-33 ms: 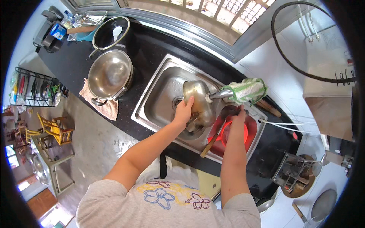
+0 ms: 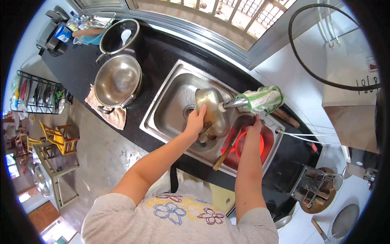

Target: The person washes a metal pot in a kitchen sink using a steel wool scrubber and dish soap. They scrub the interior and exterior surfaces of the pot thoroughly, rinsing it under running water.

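Observation:
A metal pot (image 2: 213, 110) is tilted on its side over the left bowl of the steel sink (image 2: 167, 99), below the spout of the faucet (image 2: 234, 103). My left hand (image 2: 196, 121) grips the pot's near left edge, with the thumb along its outside. A green-and-white cloth (image 2: 263, 100) is draped over the faucet. Just below this cloth is my right hand (image 2: 255, 125), above the right bowl; its fingertips are partly hidden, and I cannot make out what they touch. Under my right forearm sits a red basin (image 2: 267, 138), with a wooden-handled tool (image 2: 221, 160) beside it.
Left of the sink, a two-handled steel pot (image 2: 118, 79) rests partly on a pink cloth (image 2: 111, 116). Behind it, a dark pot (image 2: 111, 38) has a white spoon (image 2: 126, 35) in it. A barred window (image 2: 227, 16) runs along the back. Utensils fill a rack (image 2: 313, 185) at right.

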### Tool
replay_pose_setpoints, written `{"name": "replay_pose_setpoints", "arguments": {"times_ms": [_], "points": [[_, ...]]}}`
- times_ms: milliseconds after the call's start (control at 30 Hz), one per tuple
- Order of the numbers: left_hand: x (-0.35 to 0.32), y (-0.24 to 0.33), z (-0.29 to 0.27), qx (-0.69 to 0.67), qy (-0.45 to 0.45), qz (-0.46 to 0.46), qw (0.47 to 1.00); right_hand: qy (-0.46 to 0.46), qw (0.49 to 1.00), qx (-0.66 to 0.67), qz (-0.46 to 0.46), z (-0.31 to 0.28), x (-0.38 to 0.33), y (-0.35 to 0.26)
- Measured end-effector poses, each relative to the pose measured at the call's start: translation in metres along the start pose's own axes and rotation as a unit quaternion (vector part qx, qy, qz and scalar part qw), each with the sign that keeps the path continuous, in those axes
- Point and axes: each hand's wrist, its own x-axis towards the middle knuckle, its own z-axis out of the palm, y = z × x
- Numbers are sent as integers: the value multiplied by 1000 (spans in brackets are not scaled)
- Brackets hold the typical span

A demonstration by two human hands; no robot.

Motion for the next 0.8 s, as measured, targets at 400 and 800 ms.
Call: {"name": "replay_pose_setpoints", "arguments": {"times_ms": [400, 800], "points": [[-11, -20, 8, 21, 46, 36, 998, -8, 999, 35, 40, -11, 10, -7], [-25, -17, -6, 108, 91, 44, 989, -282, 765, -367, -448, 22, -168, 71]]}}
